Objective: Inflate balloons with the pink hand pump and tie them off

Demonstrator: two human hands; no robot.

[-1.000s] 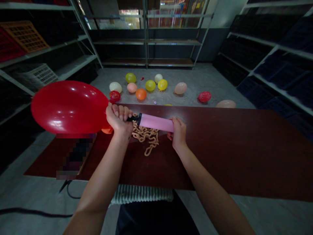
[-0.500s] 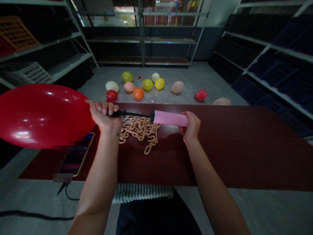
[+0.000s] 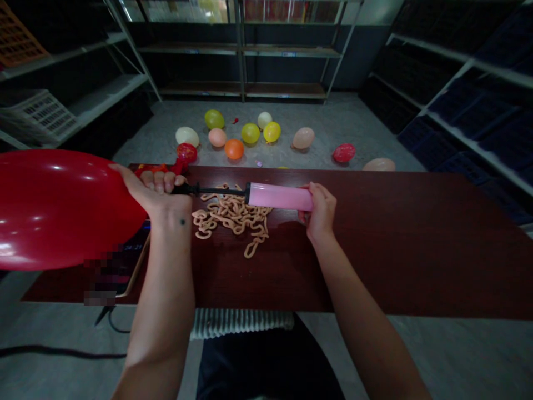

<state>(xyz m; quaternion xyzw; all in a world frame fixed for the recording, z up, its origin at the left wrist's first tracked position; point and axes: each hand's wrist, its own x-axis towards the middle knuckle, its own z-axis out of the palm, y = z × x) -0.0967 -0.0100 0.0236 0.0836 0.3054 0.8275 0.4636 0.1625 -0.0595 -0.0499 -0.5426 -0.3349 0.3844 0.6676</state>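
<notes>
Leftmost, a large, glossy red latex balloon [image 3: 62, 208] fills the edge of the view, hanging out over the table and above a dark phone [image 3: 133, 250], which is partly pixelated. Beside it, the person's left hand [image 3: 160, 191] is closed firmly around the balloon's neck, with the fingers curled over the thin black nozzle [image 3: 187, 189] of a pump; the hand hides the exact join. That nozzle runs right into a smooth pink cylindrical hand pump [image 3: 280, 196], held level above a loose heap of beige linked plastic loops [image 3: 231, 216]. The person's right hand [image 3: 320, 212] is wrapped snugly around the pump's far end, holding the barrel. Both hands are over a dark red wooden table [image 3: 395, 261].

Beyond the table, a scatter of small round balloons [image 3: 250, 133] in yellow, orange, peach, white and red lies on a grey concrete floor, with a lone red balloon [image 3: 343, 153] further right. Grey metal shelving [image 3: 241, 55] stands behind them, and dark blue plastic crates [image 3: 470, 105] fill the shelves at the far right.
</notes>
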